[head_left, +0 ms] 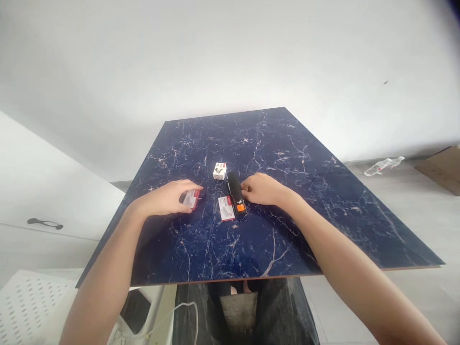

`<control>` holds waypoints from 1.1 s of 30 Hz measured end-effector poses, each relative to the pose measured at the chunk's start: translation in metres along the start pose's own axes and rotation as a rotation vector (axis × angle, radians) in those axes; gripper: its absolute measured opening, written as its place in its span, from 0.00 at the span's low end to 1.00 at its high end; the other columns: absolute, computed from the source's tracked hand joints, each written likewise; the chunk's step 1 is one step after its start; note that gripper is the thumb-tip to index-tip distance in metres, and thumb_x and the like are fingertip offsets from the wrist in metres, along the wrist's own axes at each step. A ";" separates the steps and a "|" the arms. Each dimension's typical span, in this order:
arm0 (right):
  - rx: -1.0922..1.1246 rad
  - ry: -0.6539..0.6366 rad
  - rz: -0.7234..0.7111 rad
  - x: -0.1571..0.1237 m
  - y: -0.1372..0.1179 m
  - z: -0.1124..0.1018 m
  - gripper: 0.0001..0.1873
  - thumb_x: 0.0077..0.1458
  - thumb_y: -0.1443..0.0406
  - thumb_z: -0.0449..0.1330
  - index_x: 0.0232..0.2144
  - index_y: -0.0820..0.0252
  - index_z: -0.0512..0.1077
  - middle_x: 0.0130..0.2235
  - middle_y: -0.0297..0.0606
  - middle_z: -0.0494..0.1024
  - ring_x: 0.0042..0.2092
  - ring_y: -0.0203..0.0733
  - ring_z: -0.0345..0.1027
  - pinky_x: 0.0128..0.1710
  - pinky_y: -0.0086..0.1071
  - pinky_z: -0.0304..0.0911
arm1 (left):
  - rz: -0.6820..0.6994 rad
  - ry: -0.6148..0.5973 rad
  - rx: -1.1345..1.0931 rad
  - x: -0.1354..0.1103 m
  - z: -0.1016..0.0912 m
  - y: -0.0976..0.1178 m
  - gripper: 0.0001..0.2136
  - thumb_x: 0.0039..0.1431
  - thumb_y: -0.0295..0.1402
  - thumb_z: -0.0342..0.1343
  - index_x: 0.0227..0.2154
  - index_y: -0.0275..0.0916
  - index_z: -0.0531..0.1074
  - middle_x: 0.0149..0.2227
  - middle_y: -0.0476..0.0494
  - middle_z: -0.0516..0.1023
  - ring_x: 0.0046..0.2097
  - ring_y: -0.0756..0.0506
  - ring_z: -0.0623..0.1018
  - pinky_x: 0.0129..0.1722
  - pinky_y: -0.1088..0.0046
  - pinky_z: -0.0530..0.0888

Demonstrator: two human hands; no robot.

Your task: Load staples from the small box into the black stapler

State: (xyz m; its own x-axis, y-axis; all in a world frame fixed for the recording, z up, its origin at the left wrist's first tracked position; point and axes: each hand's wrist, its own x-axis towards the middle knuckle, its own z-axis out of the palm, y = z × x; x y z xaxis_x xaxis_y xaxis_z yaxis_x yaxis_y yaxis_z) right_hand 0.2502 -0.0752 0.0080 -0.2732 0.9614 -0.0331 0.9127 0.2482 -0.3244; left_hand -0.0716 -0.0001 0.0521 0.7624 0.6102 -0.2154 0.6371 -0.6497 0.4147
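Note:
My left hand [176, 195] grips a small red-and-white staple box [191, 199] between thumb and fingers, at the left of the group of things. Beside that box is a small dark patch I cannot make out. My right hand [260, 188] has its fingers curled together against the right side of a black stapler [235, 189] with an orange patch at its near end. A second red-and-white staple box [226, 209] lies flat, touching the stapler's left side. Just beyond the stapler's far end stands a small white box [219, 171] with a black clip pictured on it.
These things are on a dark blue marbled tabletop [230, 254] with white walls behind. A white cabinet with a dark handle [45, 224] is on the left. On the floor at right are clear plastic bottles [383, 166] and a cardboard box [441, 167]. A white cable [179, 306] hangs below the front edge.

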 end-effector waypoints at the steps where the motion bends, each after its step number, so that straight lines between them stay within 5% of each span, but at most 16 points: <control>1: -0.009 -0.015 0.001 0.000 -0.001 -0.001 0.16 0.59 0.61 0.55 0.21 0.57 0.74 0.24 0.38 0.76 0.26 0.39 0.65 0.28 0.33 0.50 | -0.014 0.056 -0.018 0.002 0.003 0.007 0.29 0.57 0.46 0.65 0.62 0.53 0.70 0.62 0.43 0.72 0.54 0.36 0.77 0.51 0.58 0.75; 5: -0.070 -0.028 0.004 0.000 -0.003 -0.003 0.15 0.59 0.61 0.54 0.26 0.58 0.77 0.28 0.39 0.78 0.30 0.40 0.68 0.28 0.32 0.51 | 0.097 0.251 -0.085 0.014 0.023 0.040 0.31 0.56 0.50 0.66 0.61 0.49 0.69 0.56 0.42 0.76 0.50 0.38 0.77 0.50 0.59 0.74; 10: -0.071 -0.036 0.008 -0.001 -0.006 -0.007 0.16 0.60 0.60 0.54 0.29 0.58 0.79 0.30 0.40 0.80 0.30 0.41 0.69 0.28 0.32 0.51 | 0.152 0.293 -0.066 0.021 0.051 0.065 0.33 0.56 0.52 0.66 0.62 0.48 0.67 0.53 0.40 0.76 0.51 0.36 0.76 0.49 0.56 0.74; 15: -0.090 -0.045 0.010 -0.001 -0.007 -0.009 0.16 0.60 0.60 0.54 0.31 0.58 0.81 0.31 0.41 0.81 0.32 0.42 0.71 0.29 0.32 0.53 | 0.179 0.218 -0.026 0.019 0.050 0.061 0.42 0.56 0.56 0.64 0.70 0.51 0.56 0.65 0.37 0.67 0.63 0.30 0.68 0.57 0.50 0.70; 19: -0.090 -0.054 -0.002 0.000 -0.005 -0.007 0.17 0.60 0.59 0.53 0.33 0.58 0.82 0.33 0.43 0.82 0.34 0.44 0.72 0.31 0.33 0.55 | 0.139 0.153 0.018 0.018 0.049 0.052 0.52 0.50 0.56 0.68 0.73 0.53 0.47 0.64 0.36 0.68 0.61 0.28 0.70 0.55 0.49 0.71; 33: -0.096 -0.061 -0.010 0.000 -0.005 -0.009 0.19 0.61 0.58 0.53 0.37 0.58 0.83 0.37 0.44 0.84 0.37 0.46 0.75 0.32 0.32 0.58 | 0.072 0.158 0.081 0.023 0.052 0.050 0.47 0.56 0.56 0.63 0.73 0.54 0.47 0.63 0.36 0.70 0.61 0.27 0.70 0.53 0.49 0.70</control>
State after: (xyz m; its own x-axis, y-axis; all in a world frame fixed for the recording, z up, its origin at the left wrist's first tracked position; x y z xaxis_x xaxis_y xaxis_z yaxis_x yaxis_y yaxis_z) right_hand 0.2490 -0.0756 0.0184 -0.2981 0.9504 -0.0882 0.9338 0.2713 -0.2332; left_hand -0.0163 -0.0423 0.0214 0.7834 0.6200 -0.0439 0.5934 -0.7250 0.3497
